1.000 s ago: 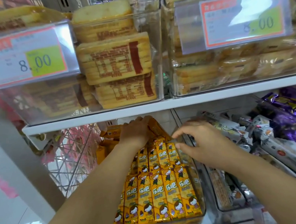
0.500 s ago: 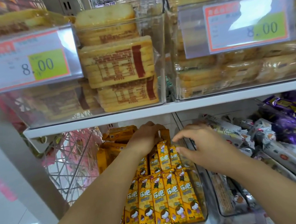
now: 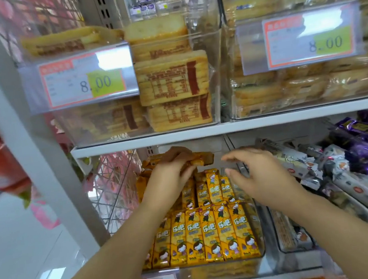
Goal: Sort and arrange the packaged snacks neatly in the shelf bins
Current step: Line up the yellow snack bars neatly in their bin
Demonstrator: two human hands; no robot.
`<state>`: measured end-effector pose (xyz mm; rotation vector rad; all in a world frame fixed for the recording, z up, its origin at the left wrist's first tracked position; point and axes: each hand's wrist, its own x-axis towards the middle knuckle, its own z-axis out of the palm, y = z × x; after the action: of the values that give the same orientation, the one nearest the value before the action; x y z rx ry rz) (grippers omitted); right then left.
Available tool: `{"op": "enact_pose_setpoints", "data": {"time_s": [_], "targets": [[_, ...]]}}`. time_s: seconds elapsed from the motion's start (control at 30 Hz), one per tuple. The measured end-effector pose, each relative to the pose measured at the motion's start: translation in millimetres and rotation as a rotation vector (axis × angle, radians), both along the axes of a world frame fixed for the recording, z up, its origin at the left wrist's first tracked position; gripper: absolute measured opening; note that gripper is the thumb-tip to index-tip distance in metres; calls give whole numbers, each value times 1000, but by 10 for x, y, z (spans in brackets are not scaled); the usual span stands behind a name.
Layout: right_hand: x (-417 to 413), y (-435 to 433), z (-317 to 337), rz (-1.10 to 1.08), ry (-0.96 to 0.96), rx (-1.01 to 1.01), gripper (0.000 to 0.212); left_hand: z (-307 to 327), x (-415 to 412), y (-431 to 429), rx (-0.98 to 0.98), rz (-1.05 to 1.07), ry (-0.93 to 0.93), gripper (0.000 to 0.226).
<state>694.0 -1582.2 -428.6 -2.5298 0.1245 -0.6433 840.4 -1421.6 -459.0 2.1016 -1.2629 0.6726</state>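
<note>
My left hand (image 3: 170,173) grips one yellow snack pack (image 3: 204,158) crosswise, with the fingers curled over it, at the back of the clear bin (image 3: 224,269) and just under the edge of the white shelf (image 3: 134,143). Below that wrist the other yellow packs (image 3: 210,233) lie in tidy rows, faces up, filling the bin toward me. My right hand (image 3: 257,174) hovers just right of the held pack, fingers loosely spread, thumb apart, grasping nothing. I cannot tell whether it touches the bin's side wall. Right of that hand lie white wrapped bars (image 3: 293,161), and beyond them purple packs (image 3: 367,144). Above both hands, bread packs (image 3: 172,79) are stacked beside a price tag (image 3: 87,81).
</note>
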Motion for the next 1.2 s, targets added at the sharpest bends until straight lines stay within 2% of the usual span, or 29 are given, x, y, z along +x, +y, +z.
{"op": "enact_pose_setpoints", "data": {"time_s": [0.07, 0.2, 0.33, 0.37, 0.5, 0.7, 0.8, 0.87, 0.9, 0.97, 1.03, 1.13, 1.2], "targets": [[-33, 140, 16, 39, -8, 103, 34, 6, -140, 243, -19, -46, -67, 16], [-46, 369, 17, 74, 96, 281, 47, -18, -346, 650, 19, -135, -223, 18], [4, 588, 99, 78, 150, 739, 57, -34, -463, 867, 69, -171, -310, 23], [20, 636, 114, 72, 176, 802, 60, -36, -482, 898, 79, -171, -318, 24], [86, 767, 103, 84, 271, 973, 66, -31, -515, 991, 81, -168, -344, 22], [168, 715, 66, 173, 403, 1117, 62, -16, -562, 1083, 78, -138, -344, 22], [191, 648, 79, 156, 424, 1079, 48, -27, -583, 1097, 70, -108, -307, 15], [175, 600, 118, 82, 312, 949, 30, -45, -591, 1115, 52, -41, -238, 11], [150, 581, 136, 18, 231, 797, 24, -46, -604, 1117, 53, -2, -204, 10], [94, 566, 147, -88, 128, 362, 24, -58, -641, 1095, 94, 57, -140, 8], [51, 603, 123, -114, 194, 128, 27, -74, -682, 1059, 147, 96, -53, 17], [9, 663, 55, -64, 373, -8, 23, -84, -704, 1035, 167, 118, 152, 12], [-13, 690, 53, -19, 435, -139, 28, -94, -688, 1048, 147, 117, 298, 13]]}}
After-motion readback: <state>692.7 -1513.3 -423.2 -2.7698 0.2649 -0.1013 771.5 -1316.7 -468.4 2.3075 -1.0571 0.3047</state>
